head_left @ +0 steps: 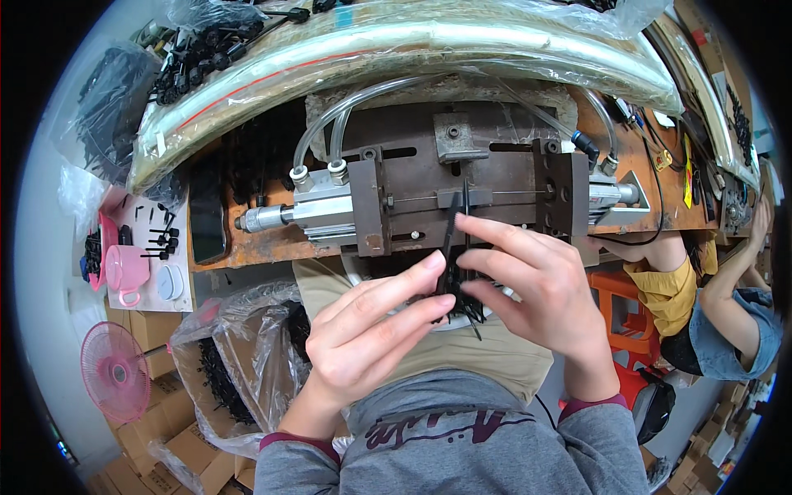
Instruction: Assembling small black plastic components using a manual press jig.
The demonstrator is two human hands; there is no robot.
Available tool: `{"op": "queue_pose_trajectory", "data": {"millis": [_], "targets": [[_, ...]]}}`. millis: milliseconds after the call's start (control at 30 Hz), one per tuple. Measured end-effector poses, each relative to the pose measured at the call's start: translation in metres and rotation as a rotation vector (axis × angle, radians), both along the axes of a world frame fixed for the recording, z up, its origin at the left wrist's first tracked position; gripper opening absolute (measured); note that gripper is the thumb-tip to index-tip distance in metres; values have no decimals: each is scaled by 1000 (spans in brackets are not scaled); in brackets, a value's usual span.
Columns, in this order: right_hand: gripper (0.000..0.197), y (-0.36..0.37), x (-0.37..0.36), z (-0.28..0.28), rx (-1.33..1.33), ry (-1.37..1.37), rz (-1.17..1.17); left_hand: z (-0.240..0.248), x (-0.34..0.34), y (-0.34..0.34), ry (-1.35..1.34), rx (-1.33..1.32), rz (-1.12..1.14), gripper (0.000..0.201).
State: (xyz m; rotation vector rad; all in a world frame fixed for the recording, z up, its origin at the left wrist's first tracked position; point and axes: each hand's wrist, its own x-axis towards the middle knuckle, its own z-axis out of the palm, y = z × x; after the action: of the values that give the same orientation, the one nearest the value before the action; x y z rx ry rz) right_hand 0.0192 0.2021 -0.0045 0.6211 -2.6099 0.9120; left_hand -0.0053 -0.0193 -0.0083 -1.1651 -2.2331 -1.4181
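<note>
My left hand [367,334] pinches a thin black plastic strip [450,256] between thumb and fingers, its upper end tilted toward the fixture. My right hand [532,285] faces it, fingers spread and slightly curved, the index fingertip at the strip's upper part. Just beyond the fingertips, a slim dark rod [467,194] stands out from a small metal block [480,198] at the middle of a brown steel fixture [412,169]. Below the hands lies a bunch of thin black parts [474,309], partly covered by my fingers.
Air cylinders [323,210] with clear hoses [318,124] flank the fixture. A long plastic-wrapped bundle [396,49] lies behind. To the left are a pink mug [128,268], a pink fan [115,371] and a plastic-lined box [247,355]. Another person [734,305] sits at right near an orange stool [623,309].
</note>
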Motion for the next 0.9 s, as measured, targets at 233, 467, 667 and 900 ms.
{"op": "queue_pose_trajectory", "data": {"millis": [233, 467, 667, 900], "targets": [[16, -9, -3, 27, -1174, -589, -23, 3, 6, 0, -35, 26, -118, 34], [14, -11, -7, 22, -1231, -663, 56, 9, 12, 0, -32, 8, -114, 31], [10, -19, 3, 23, -1225, -577, -6, 10, 15, 0, -53, 0, -108, 31], [7, -20, 5, 22, -1204, -573, -25, 8, 15, -1, -59, -18, -147, 30]]}}
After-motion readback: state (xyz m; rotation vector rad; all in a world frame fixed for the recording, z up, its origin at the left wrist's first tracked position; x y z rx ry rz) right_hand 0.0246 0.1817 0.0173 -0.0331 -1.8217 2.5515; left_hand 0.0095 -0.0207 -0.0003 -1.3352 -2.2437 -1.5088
